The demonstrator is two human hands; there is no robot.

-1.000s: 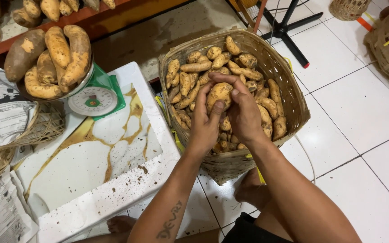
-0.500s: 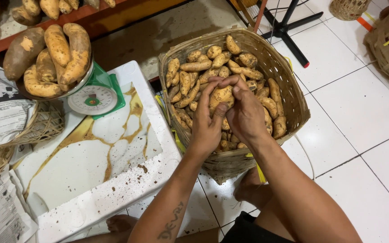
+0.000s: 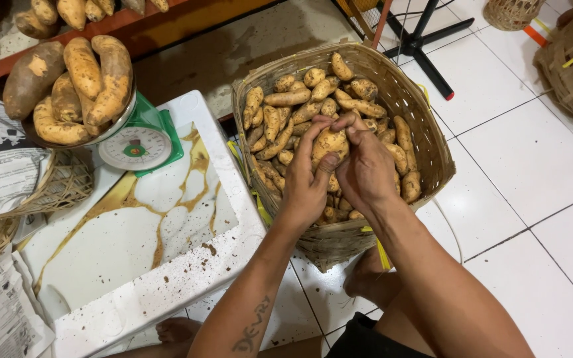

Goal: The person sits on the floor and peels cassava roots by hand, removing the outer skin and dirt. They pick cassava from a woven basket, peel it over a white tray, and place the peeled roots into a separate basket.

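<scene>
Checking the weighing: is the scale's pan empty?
No, the pan on the scale is piled with large sweet potatoes.

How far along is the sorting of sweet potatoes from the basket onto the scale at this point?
Done: several large sweet potatoes already lie piled in the scale pan. In hand: the left hand and right hand together hold one sweet potato above the woven basket. Left: the basket looks nearly full of smaller ones.
</scene>
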